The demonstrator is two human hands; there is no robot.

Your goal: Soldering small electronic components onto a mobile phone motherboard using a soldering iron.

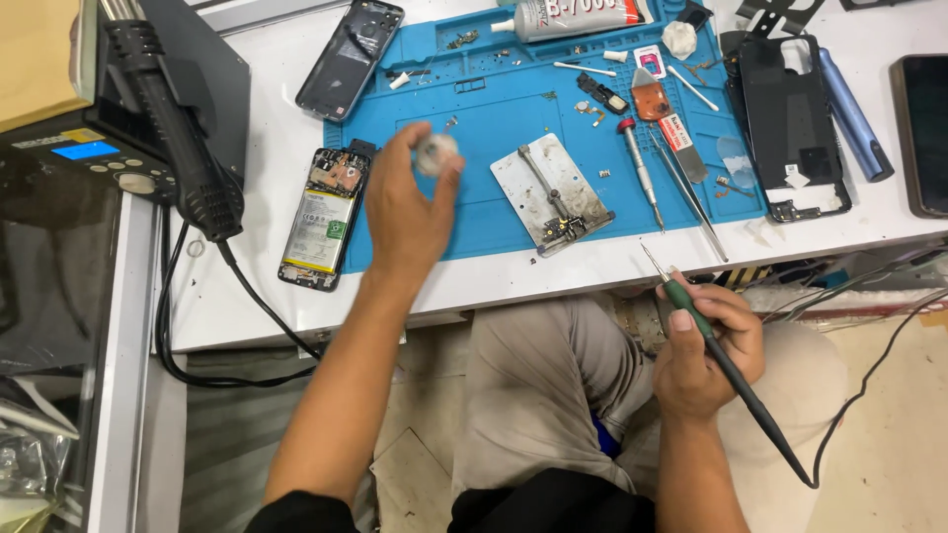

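head view: opened phone [322, 217] lies unassembled beside the blue mat [513, 109], left hand [405, 212] pinching a small round blurred object [435, 153], right hand [706, 350] closed around a soldering iron [726, 365], so much work seemingly remains.

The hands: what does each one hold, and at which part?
The right hand grips a soldering iron around its green handle, tip pointing up. The left hand holds a small, blurred, pale round object at the fingertips.

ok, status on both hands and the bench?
Left hand pinching small blurred roll above blue mat. Right hand gripping soldering iron off the bench edge. Metal jig between them.
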